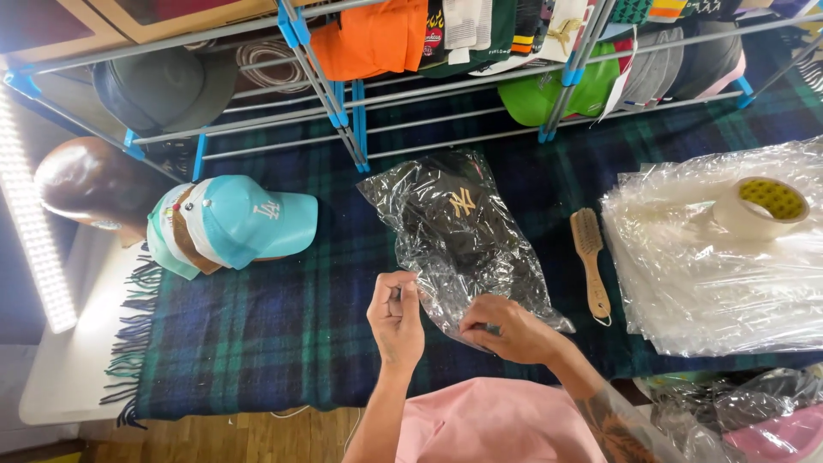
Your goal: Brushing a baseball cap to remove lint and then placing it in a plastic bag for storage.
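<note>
On the dark blue and green plaid blanket (283,334) that covered the tabletop lay a black cap with a gold embroidered emblem (456,214), already fully inside a clear, crinkled plastic bag (480,257). The bag's closed end pointed toward the rack, its mouth toward the person. The left hand (396,315) was pinched narrow on the near corner of the bag's mouth, and the right hand (507,330) was pinched on the same edge just beside it. By the look of it, the bagging was done and the mouth was not yet closed; whether it was folded could not be told.

Just right of the bag lay a wooden-handled brush (591,261), apart from it. Further right, a stack of clear plastic bags (703,283) carried a roll of pale packing tape (761,206) on top. To the left, well apart, sat a stack of caps topped by a light blue one (236,225), beside a brown rounded head form (81,184). Behind stood a grey-tubed rack with blue joints (356,129), hung with orange, green and grey caps.

Open blanket lay between the bag and the blue caps, giving free room leftward; the near blanket edge ran close under both wrists, and the brush narrowed room to the right.
</note>
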